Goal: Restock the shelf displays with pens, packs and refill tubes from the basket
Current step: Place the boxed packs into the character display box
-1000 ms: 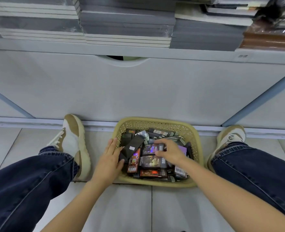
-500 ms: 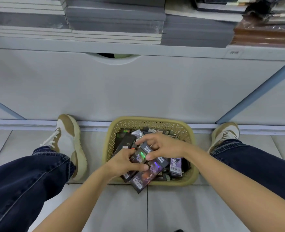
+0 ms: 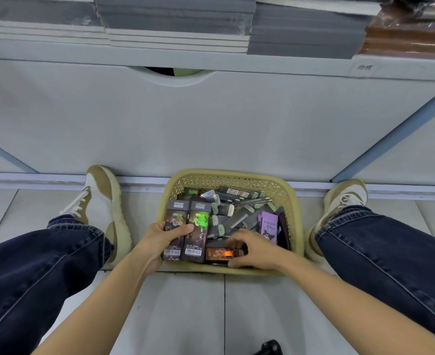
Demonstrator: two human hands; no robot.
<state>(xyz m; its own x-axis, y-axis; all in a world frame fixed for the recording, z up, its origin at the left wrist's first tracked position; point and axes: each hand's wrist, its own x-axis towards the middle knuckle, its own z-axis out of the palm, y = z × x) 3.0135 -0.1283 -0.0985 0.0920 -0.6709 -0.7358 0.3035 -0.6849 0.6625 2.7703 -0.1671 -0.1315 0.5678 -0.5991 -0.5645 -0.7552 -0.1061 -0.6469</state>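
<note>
A yellow plastic basket sits on the floor between my feet, filled with dark packs, grey refill tubes and a purple pack. My left hand grips two dark holographic packs side by side, upright over the basket's left part. My right hand reaches into the basket's near side, its fingers curled around an orange-brown pack that lies flat there.
A white cabinet front with a cut-out handle rises behind the basket. The shelf above holds stacks of grey notebooks and brown ones. My jeans-clad legs and tan shoes flank the basket on the tiled floor.
Both hands were together on dark packs. The left hand now holds two packs upright on its own, and the right hand has dropped lower to an orange-brown pack.
</note>
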